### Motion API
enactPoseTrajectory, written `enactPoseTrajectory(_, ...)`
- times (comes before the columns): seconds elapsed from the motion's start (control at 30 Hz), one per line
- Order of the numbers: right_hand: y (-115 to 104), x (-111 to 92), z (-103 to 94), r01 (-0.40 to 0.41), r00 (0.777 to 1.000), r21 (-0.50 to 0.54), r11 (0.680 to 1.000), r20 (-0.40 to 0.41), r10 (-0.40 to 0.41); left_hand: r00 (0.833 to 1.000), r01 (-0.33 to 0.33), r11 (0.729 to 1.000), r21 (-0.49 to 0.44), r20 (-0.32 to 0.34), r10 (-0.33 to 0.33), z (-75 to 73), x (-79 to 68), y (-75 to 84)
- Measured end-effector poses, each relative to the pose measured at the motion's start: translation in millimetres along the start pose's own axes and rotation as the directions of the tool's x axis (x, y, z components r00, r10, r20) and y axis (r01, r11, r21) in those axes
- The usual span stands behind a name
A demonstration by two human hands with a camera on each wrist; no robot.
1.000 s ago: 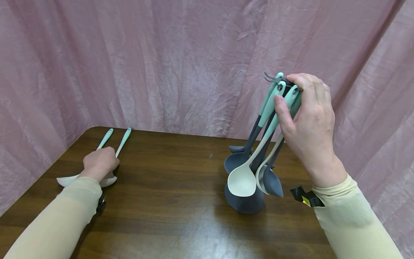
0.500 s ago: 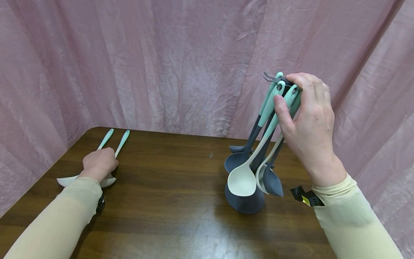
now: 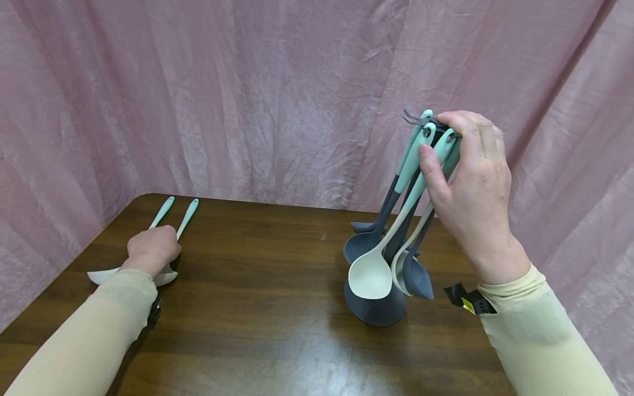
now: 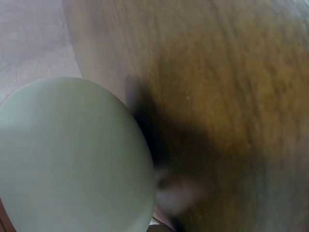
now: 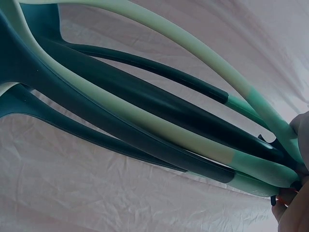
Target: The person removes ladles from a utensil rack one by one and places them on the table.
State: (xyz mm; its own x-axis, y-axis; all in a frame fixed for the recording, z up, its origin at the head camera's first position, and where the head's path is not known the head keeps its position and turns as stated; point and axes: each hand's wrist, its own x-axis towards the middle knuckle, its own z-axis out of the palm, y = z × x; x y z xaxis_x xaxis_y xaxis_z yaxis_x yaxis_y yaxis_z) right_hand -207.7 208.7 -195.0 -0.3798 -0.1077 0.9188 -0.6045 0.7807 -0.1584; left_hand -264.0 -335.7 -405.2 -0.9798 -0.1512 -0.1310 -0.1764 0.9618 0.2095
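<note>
At the left, my left hand is curled over the shafts of two white-headed kitchen utensils lying on the table. Their mint handles, left handle and right handle, stick out beyond it; my fingers are hidden underneath. A pale rounded surface fills much of the left wrist view. My right hand grips the top of a dark grey utensil stand, thumb against a mint handle. Hanging there are a cream ladle, a dark grey ladle and several other utensils.
The brown wooden table spans the space between the hands. A pink curtain hangs behind its far edge and along both sides. Dark hooks jut from the top of the stand.
Since a second ago, the right-hand lying utensil has shifted slightly left, along with my left hand. My right hand and the stand are nearly still.
</note>
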Motion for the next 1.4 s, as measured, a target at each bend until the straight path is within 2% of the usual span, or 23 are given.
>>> enactPoseTrajectory(0.33, -0.2, 0.6, 0.0, 0.004, 1.0, 0.003, 1.0, -0.002, -0.004, 1.0, -0.006, 1.0, 0.005, 0.002, 0.006, -6.6, -4.2, -3.0)
enactPoseTrajectory(0.6, 3.6, 1.5, -2.0, 0.029, 0.999, -0.022, 0.999, 0.032, -0.028, 0.997, -0.042, 0.999, 0.002, -0.065, 0.042, -15.2, -8.1, 2.2)
enactPoseTrajectory(0.9, 6.3, 1.4, -6.9, 0.045, 0.996, -0.025, 0.999, 0.08, -0.043, 0.985, -0.087, 0.996, -0.006, -0.151, 0.085, -23.7, -12.2, 20.3)
enactPoseTrajectory(1.2, 8.0, 1.0, -8.8, 0.038, 0.996, 0.01, 0.999, 0.074, -0.039, 0.968, -0.141, 0.99, 0.032, -0.203, 0.144, -32.0, -18.5, 44.7)
enactPoseTrajectory(1.4, 13.5, 2.2, -10.0, 0.07, 0.996, 0.047, 0.996, 0.044, -0.072, 0.948, -0.185, 0.982, 0.038, -0.258, 0.188, -35.8, -26.0, 61.3)
